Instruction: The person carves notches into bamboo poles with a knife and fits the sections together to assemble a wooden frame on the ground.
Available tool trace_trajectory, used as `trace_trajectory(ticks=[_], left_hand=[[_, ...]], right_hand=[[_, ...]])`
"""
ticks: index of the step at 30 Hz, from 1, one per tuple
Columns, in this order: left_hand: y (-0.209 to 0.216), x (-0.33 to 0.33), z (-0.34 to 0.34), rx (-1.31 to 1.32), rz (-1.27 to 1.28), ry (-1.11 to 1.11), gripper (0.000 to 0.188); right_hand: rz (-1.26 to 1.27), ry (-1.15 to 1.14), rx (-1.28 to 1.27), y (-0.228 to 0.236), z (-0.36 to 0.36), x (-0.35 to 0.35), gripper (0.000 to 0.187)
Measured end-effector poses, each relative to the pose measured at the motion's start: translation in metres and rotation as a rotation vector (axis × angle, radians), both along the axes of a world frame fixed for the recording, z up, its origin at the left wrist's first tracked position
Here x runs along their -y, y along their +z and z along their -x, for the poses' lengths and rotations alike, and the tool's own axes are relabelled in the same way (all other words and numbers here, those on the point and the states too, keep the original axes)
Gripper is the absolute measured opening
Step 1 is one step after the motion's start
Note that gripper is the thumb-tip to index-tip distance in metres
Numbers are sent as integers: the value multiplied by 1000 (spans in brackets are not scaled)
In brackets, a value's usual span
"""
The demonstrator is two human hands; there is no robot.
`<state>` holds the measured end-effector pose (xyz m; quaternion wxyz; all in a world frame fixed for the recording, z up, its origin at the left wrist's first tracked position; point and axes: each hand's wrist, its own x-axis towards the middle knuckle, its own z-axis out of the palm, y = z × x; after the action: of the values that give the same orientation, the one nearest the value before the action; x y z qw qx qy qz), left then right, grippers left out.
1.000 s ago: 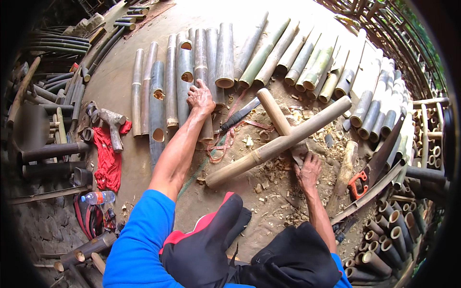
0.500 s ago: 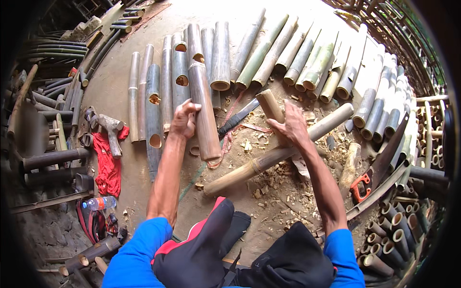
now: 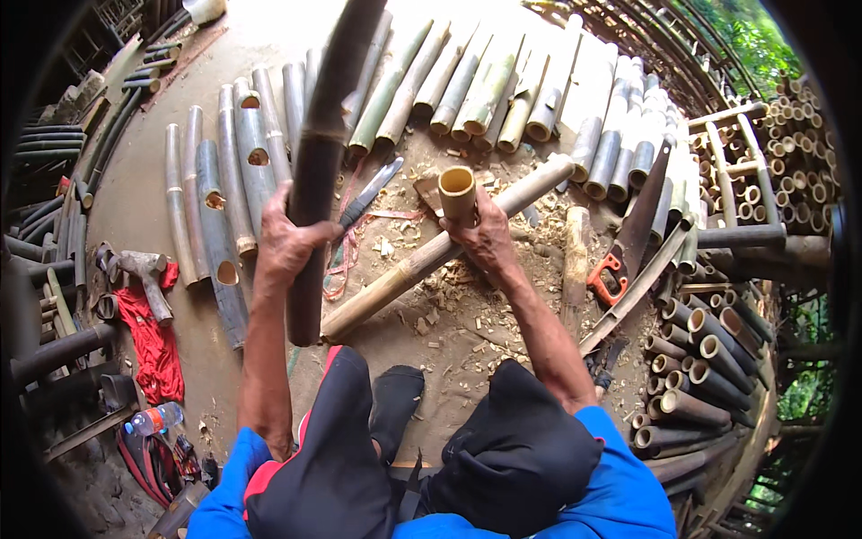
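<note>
My left hand (image 3: 289, 241) is closed round a long dark bamboo tube (image 3: 321, 148), lifted and slightly tilted, its far end running out of the picture's top. In my right hand (image 3: 489, 238) is a short bamboo piece (image 3: 457, 196), its open end facing up. Beneath that hand a pale bamboo pole (image 3: 386, 292) lies slantwise. Between my hands, on the ground, rests a knife (image 3: 370, 196) with a dark wrapped handle, beside a pinkish strap (image 3: 337, 278).
Bamboo tubes with cut holes (image 3: 215, 216) line the left, and more tubes (image 3: 489, 94) form an arc ahead. A handsaw (image 3: 620, 242) with an orange handle, stacked tubes (image 3: 709, 364) and wood shavings (image 3: 476, 323) are on the right. A red cloth (image 3: 148, 332) and a bottle (image 3: 154, 419) lie left.
My left hand has taken hold of the dark tube and raised it off the ground. My right hand has gripped the short piece and turned its open end up. The view has shifted right.
</note>
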<state>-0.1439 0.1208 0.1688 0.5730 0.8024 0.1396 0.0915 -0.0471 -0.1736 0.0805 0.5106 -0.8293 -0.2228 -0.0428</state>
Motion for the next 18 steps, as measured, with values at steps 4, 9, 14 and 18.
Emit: trace_trajectory(ticks=[4,9,14,18], left_hand=[[26,34,15,15,-243,-91,68],[32,51,17,-29,-362,-197,67],[39,55,5,-61,-587,-310,64],[38,64,-5,-68,-580,-350,59]], right_hand=[[-81,-146,82,-11,7,13,55],[-16,-111,-105,-1,4,15,51],[-77,-100,-36,2,8,10,56],[-77,-54,-154,0,11,27,57]])
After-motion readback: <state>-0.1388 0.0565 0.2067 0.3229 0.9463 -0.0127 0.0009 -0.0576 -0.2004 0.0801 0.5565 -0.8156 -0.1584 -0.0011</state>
